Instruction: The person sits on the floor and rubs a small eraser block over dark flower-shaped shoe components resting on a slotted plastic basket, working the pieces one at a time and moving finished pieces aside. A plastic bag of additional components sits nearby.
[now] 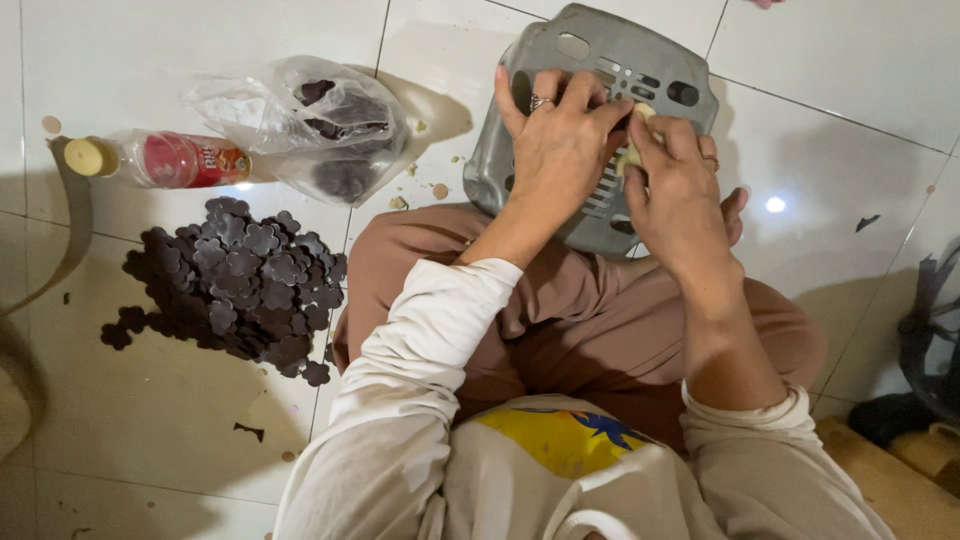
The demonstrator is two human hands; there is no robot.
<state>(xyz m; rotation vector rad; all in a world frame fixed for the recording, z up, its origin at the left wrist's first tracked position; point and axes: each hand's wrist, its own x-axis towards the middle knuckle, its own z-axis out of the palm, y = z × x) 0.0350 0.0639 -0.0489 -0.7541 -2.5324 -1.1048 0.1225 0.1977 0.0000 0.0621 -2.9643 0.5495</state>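
A grey plastic stool (600, 50) with slots lies tilted against my knees on the white tiled floor. My left hand (555, 140) rests flat on its top, fingers curled over the slots, a ring on one finger. My right hand (675, 175) pinches a small pale yellowish piece (636, 140) against the stool, right beside my left fingers. Most of that piece is hidden by my fingers.
A pile of dark flower-shaped cutouts (235, 285) lies on the floor at my left. Behind it are a clear plastic bag (315, 125) holding more dark pieces and a lying bottle (165, 158) with a yellow cap. Small scraps dot the tiles. Dark objects (930, 330) stand at the right edge.
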